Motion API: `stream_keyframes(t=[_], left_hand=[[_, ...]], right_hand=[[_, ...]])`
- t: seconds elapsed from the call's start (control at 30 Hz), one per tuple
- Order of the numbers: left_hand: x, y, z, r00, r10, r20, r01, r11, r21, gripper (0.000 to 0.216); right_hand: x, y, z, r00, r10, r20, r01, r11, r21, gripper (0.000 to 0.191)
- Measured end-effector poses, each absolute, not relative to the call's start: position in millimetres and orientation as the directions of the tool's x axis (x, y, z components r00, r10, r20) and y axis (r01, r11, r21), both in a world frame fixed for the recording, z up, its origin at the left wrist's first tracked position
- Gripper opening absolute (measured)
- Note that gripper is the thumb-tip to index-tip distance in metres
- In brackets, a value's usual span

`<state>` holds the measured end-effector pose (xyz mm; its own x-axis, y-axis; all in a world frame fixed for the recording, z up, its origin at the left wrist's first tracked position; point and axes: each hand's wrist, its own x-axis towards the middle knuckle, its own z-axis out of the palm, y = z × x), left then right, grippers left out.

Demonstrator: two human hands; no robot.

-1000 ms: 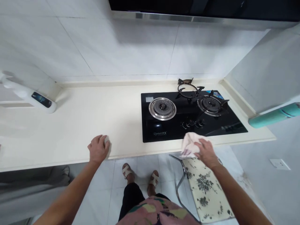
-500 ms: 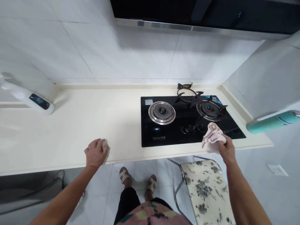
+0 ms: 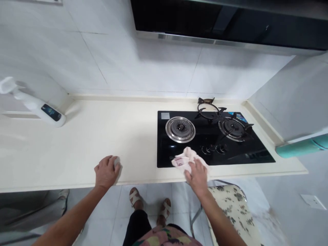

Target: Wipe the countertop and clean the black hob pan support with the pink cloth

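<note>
1. The right hand [image 3: 196, 173] lies flat with fingers spread, pressing the pale cloth [image 3: 182, 158] on the front edge of the black stove [image 3: 164, 145].
2. The left hand [image 3: 106, 171] rests on the tabletop [image 3: 77, 143] near its front edge, fingers loosely curled; I cannot tell if it grips anything.

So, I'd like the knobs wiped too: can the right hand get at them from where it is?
Probably yes. The right hand presses the cloth on the front edge of the gas hob, and the knobs sit just beyond it with only bare black glass between.
</note>
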<state>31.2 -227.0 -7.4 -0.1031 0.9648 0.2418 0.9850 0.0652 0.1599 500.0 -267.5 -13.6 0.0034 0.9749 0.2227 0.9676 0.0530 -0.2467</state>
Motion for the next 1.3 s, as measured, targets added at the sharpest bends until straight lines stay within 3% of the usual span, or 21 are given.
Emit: stream_keyframes(t=[0.1,0.23,0.37,0.53,0.63,0.8,0.97,1.13,1.3], left_hand=[[29.1,-227.4,-8.1,-0.097,0.966,0.241,0.987,0.062,0.146,0.041],[27.2,-227.5,-8.0,-0.096,0.967,0.237,0.987,0.063,0.146,0.042],[25.6,-228.5,-9.2,-0.09,0.967,0.238,0.987,0.055,0.15,0.041],[26.1,-230.0,-11.5,-0.087,0.964,0.252,0.988,0.051,0.146,0.039],[28.0,-230.2,-10.1,-0.094,0.966,0.239,0.987,0.059,0.151,0.04],[29.6,-229.5,-6.5,-0.1,0.973,0.21,0.985,0.066,0.161,0.04],[29.1,-228.3,-5.4,-0.114,0.977,0.181,0.982,0.083,0.168,0.041],[29.8,-227.6,-4.1,-0.133,0.977,0.169,0.978,0.102,0.18,0.04],[32.4,-227.6,-1.7,-0.142,0.977,0.159,0.977,0.112,0.183,0.041]], right_hand=[[480.8,-216.8,-7.1,-0.004,0.963,0.268,0.906,0.117,-0.407,0.035],[513.5,-120.8,11.8,0.352,0.901,0.254,0.804,-0.151,-0.576,0.046],[564.2,-46.1,26.9,0.468,0.857,0.214,0.794,-0.301,-0.529,0.055],[581.1,-12.5,21.2,0.409,0.911,0.047,0.841,-0.357,-0.405,0.055],[568.5,-24.6,16.1,0.372,0.928,0.035,0.876,-0.338,-0.343,0.054],[523.6,-99.8,6.1,0.292,0.947,0.132,0.93,-0.248,-0.272,0.048],[439.6,-186.2,-8.3,0.079,0.957,0.278,0.968,-0.008,-0.249,0.04],[342.4,-214.2,-0.6,-0.186,0.974,0.129,0.911,0.22,-0.348,0.042],[331.8,-236.1,2.0,-0.479,0.869,0.126,0.781,0.487,-0.39,0.041]])
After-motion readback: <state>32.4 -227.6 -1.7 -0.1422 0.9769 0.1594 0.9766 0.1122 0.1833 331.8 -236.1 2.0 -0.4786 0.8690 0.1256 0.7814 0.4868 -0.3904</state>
